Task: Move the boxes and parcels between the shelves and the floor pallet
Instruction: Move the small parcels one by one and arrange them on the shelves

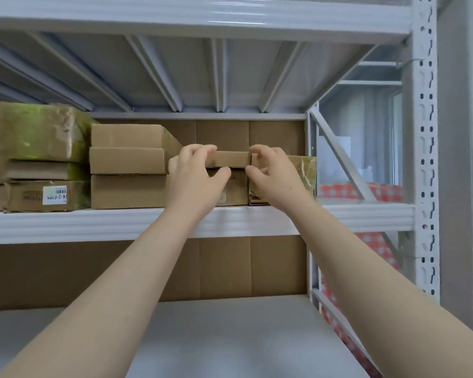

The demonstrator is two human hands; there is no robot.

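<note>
Shelf level, both arms reaching up.

- We are seeing the left hand (pixel 195 177) curling round the left end of a small flat box (pixel 231 159), fingers over the top edge and thumb underneath.
- The right hand (pixel 273 173) is pinching the right end of it in the same way.
- The small flat box is sitting between the two hands, on top of a darker box (pixel 236 190) that is lying just under the thumbs. We are not able to tell whether it is resting there or lifted a little clear.
- Just left of the left hand a stack of plain boxes (pixel 129 165) is standing on the shelf (pixel 93 222). Farther left, a pile of taped boxes (pixel 33 156) is filling that end.
- Just behind the right hand a shiny box (pixel 307 170) is peeking out.
- The floor pallet is not showing in this view.

We are judging the work as mid-run: one box is in hand. We are unable to say whether it is coming off the shelf or going on. With this many boxes sitting beside the hands, we are expecting plenty of carrying either way.
</note>
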